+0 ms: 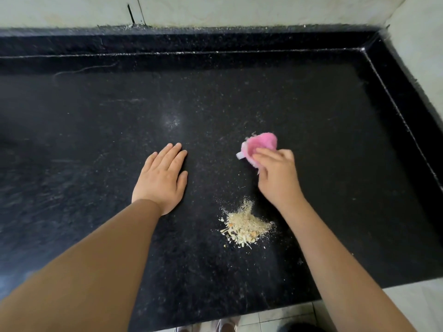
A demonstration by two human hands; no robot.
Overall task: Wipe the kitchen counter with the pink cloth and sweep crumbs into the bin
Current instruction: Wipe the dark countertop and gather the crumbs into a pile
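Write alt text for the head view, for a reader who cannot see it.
A right hand grips a pink cloth on a black speckled counter, just beyond a pile of pale crumbs. The left hand rests flat on the counter to the left.

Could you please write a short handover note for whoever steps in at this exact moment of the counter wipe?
Left hand: flat on the black counter, fingers straight, holding nothing.
Right hand: grips the pink cloth, bunched, on the counter beyond the crumbs.
Crumbs: gathered in one pile near the front edge, between the two forearms; fine specks remain scattered across the counter.
Done: crumbs heaped.
Left: wipe the remaining dust, sweep the pile into the bin. No bin is in view.
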